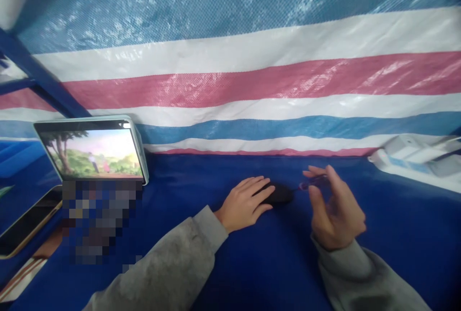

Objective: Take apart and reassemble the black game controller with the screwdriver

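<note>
A black computer mouse (281, 194) lies on the blue tabletop (262, 272). My left hand (248, 204) comes at it from the left, its fingers stretched over the mouse's near end and the thumb along the side. To the right of the mouse, my right hand (337, 211) is raised, fingers curved and somewhat blurred. Between its thumb and fingers runs a thin, purplish, looped cord (304, 186), which seems to lead to the mouse's right end. Blur hides how firmly the fingers pinch it.
A tablet (93, 152) with a cartoon on its screen stands at the left, beside a phone (30, 222). Pixelation covers the area below the tablet. White packaging (414, 157) sits at the right. Striped plastic sheeting (230, 80) forms the back, with a blue metal frame (46, 73) at the left.
</note>
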Available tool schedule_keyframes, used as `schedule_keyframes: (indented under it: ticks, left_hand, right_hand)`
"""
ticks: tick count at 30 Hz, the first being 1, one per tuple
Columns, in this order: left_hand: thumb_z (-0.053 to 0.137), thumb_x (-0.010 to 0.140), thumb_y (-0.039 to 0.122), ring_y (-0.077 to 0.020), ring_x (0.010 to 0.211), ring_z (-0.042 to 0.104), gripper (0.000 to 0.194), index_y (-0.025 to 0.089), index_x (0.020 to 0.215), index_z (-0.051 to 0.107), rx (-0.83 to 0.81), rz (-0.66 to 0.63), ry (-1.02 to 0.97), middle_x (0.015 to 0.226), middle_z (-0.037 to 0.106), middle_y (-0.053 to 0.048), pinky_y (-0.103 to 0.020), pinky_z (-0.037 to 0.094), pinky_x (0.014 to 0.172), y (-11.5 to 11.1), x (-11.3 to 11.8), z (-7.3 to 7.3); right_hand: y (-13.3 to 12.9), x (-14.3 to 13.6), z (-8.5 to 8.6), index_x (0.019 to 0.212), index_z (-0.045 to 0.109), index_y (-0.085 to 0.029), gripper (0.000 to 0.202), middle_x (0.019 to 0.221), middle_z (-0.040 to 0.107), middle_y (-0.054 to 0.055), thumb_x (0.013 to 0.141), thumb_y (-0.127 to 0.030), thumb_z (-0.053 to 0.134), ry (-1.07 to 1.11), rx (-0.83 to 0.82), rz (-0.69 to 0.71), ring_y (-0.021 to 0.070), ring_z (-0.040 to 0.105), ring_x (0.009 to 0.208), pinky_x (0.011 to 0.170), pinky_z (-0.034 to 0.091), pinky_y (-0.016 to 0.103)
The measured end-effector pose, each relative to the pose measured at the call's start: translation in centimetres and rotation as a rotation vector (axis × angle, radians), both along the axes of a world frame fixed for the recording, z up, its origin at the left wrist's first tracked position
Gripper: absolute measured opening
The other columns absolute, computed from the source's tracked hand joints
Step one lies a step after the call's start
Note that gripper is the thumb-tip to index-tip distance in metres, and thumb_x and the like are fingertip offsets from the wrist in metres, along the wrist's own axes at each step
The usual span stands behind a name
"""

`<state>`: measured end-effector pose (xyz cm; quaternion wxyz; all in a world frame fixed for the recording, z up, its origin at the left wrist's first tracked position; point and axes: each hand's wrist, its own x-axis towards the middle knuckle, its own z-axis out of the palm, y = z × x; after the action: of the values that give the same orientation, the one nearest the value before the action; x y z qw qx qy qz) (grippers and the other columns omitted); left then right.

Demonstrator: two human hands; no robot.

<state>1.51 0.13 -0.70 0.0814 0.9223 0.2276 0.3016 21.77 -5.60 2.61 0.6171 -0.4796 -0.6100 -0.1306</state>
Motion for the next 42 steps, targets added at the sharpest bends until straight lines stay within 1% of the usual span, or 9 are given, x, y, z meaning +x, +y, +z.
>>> schedule_keyframes:
  ticks: [4, 9, 14, 19, 24, 29, 34, 39, 42]
  left_hand:
    - [0.049, 0.102, 0.040, -0.0239, 0.135, 0.052, 0.041, 0.017, 0.134, 0.056, 0.025, 0.006, 0.004, 0.142, 0.057, -0.011, -0.043, 0.044, 0.114, 0.1, 0.0, -0.1]
    - [0.047, 0.102, 0.041, -0.0245, 0.133, 0.054, 0.041, 0.017, 0.133, 0.057, 0.053, 0.004, -0.014, 0.140, 0.058, -0.011, -0.044, 0.046, 0.112, 0.0, 0.0, 0.0]
    - [0.048, 0.102, 0.042, -0.0235, 0.134, 0.052, 0.040, 0.017, 0.133, 0.058, 0.049, -0.004, 0.005, 0.140, 0.058, -0.010, -0.044, 0.044, 0.113, -0.1, -0.1, 0.0]
    - [0.049, 0.101, 0.042, -0.0233, 0.133, 0.053, 0.041, 0.017, 0.132, 0.058, 0.040, -0.007, -0.001, 0.140, 0.059, -0.010, -0.043, 0.045, 0.113, 0.0, -0.1, 0.1]
    - [0.049, 0.102, 0.042, -0.0236, 0.134, 0.053, 0.041, 0.017, 0.134, 0.057, 0.028, -0.007, 0.009, 0.140, 0.059, -0.011, -0.043, 0.045, 0.113, 0.0, -0.1, 0.1]
    - [0.047, 0.102, 0.043, -0.0251, 0.132, 0.054, 0.041, 0.018, 0.133, 0.057, 0.025, -0.014, -0.003, 0.139, 0.059, -0.011, -0.046, 0.046, 0.111, 0.0, -0.1, 0.0]
    - [0.047, 0.102, 0.043, -0.0256, 0.132, 0.054, 0.041, 0.019, 0.134, 0.057, 0.028, -0.013, -0.015, 0.139, 0.059, -0.011, -0.046, 0.047, 0.110, 0.0, -0.1, -0.1]
    - [0.048, 0.102, 0.042, -0.0256, 0.131, 0.056, 0.041, 0.017, 0.133, 0.058, 0.032, -0.012, -0.015, 0.138, 0.060, -0.012, -0.045, 0.047, 0.110, 0.0, -0.1, 0.0]
    - [0.048, 0.102, 0.043, -0.0255, 0.131, 0.055, 0.041, 0.018, 0.133, 0.058, 0.029, -0.011, -0.019, 0.138, 0.060, -0.012, -0.046, 0.047, 0.110, 0.0, -0.1, 0.1]
  right_hand:
    - [0.1, 0.1, -0.1, 0.133, 0.060, -0.028, 0.058, 0.104, 0.071, 0.007, 0.079, -0.012, 0.073, -0.030, 0.069, -0.099, 0.0226, 0.070, 0.085, 0.075, 0.059, 0.041]
    - [0.2, 0.1, -0.3, 0.142, 0.051, -0.026, 0.057, 0.108, 0.072, 0.009, 0.088, -0.014, 0.062, -0.001, 0.016, 0.018, 0.0251, 0.070, 0.092, 0.082, 0.058, 0.048]
    - [0.4, 0.4, -0.4, 0.136, 0.057, -0.024, 0.053, 0.097, 0.071, 0.007, 0.084, -0.020, 0.070, 0.029, 0.009, -0.078, 0.0223, 0.069, 0.084, 0.079, 0.059, 0.045]
    - [0.2, 0.6, -0.4, 0.145, 0.045, -0.023, 0.051, 0.117, 0.069, 0.012, 0.095, -0.019, 0.052, 0.053, -0.119, 0.101, 0.0231, 0.070, 0.093, 0.079, 0.060, 0.045]
    - [0.3, 0.7, -0.2, 0.135, 0.058, -0.023, 0.053, 0.099, 0.070, 0.008, 0.083, -0.020, 0.071, -0.042, 0.005, -0.064, 0.0227, 0.068, 0.089, 0.083, 0.058, 0.044]
    - [0.2, 0.4, 0.1, 0.142, 0.050, -0.023, 0.053, 0.110, 0.071, 0.010, 0.091, -0.016, 0.059, -0.005, -0.059, 0.055, 0.0219, 0.070, 0.089, 0.081, 0.059, 0.044]
    - [0.2, 0.4, 0.2, 0.132, 0.061, -0.023, 0.047, 0.101, 0.070, 0.009, 0.085, -0.018, 0.068, -0.038, 0.023, -0.081, 0.0227, 0.068, 0.090, 0.082, 0.059, 0.042]
    - [0.2, 0.3, 0.5, 0.141, 0.053, -0.024, 0.052, 0.106, 0.070, 0.010, 0.090, -0.012, 0.058, -0.041, -0.022, 0.038, 0.0236, 0.068, 0.095, 0.084, 0.058, 0.046]
    - [0.1, 0.4, 0.6, 0.136, 0.058, -0.026, 0.054, 0.105, 0.069, 0.009, 0.085, -0.011, 0.066, -0.095, 0.017, -0.053, 0.0228, 0.067, 0.095, 0.081, 0.058, 0.041]
